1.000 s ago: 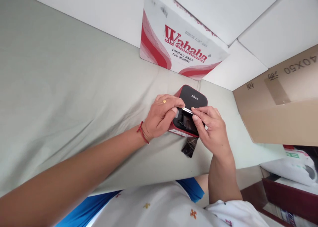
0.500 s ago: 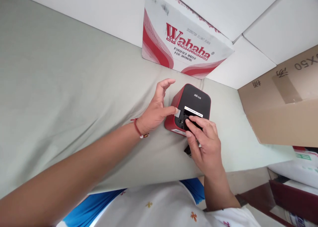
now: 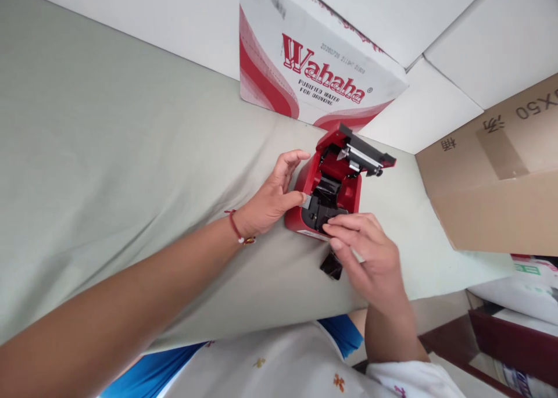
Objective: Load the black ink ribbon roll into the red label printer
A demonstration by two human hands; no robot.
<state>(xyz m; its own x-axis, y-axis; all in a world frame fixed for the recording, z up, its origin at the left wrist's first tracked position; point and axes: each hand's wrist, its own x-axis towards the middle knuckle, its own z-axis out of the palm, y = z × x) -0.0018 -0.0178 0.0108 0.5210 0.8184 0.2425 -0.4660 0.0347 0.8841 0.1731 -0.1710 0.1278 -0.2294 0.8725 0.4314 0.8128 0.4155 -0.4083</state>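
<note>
A small red and black label printer [image 3: 293, 217] sits on the cloth-covered surface with its lid [image 3: 368, 155] raised. Inside its red bay, black glossy material [image 3: 328, 187] shows, and a loose black strip [image 3: 332, 265] lies by its front edge. My left hand [image 3: 272, 197] is at the printer's left side, thumb on the grey latch button [image 3: 307, 202], the other fingers apart from the thumb. At the front edge, my right hand [image 3: 366, 250] has its thumb and fingertips close together in a pinch. Whatever lies between those fingertips is hidden.
A white and red Wahaha water carton [image 3: 318, 67] stands behind the printer against the white wall. A brown cardboard box [image 3: 492, 177] is at the right. The greenish cloth [image 3: 131, 154] has creases. Dark red shelving [image 3: 514, 340] is at lower right.
The printer's lid has swung from closed to raised, uncovering the bay. My right hand has shifted slightly toward the front edge. My left thumb stays at the latch button.
</note>
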